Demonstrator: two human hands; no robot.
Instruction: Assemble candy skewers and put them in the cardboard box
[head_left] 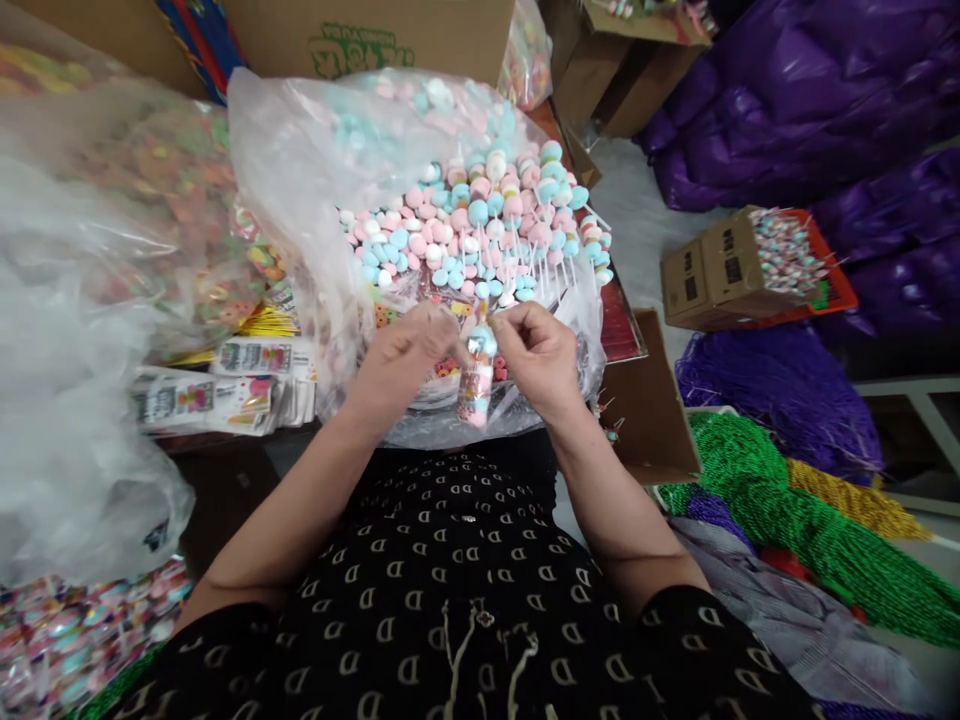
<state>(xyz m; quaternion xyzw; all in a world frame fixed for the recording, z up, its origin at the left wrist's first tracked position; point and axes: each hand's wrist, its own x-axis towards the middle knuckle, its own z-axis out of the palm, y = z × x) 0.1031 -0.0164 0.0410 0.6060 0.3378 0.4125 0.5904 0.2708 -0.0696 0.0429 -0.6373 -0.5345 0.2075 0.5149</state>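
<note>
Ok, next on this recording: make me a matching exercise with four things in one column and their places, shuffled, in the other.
Things
1. clear candy packet
2. printed cards
3. green strands
4. cardboard carton

Places
A. beside gold strands
B. by a red-orange tray
C. between the left hand and right hand
D. stacked left of the big clear bag

Right pairs: 1-C, 2-D, 3-A, 4-B

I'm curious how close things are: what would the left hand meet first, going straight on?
Probably the filled clear packet, beside the left hand; depth is unclear, so they may already touch.
</note>
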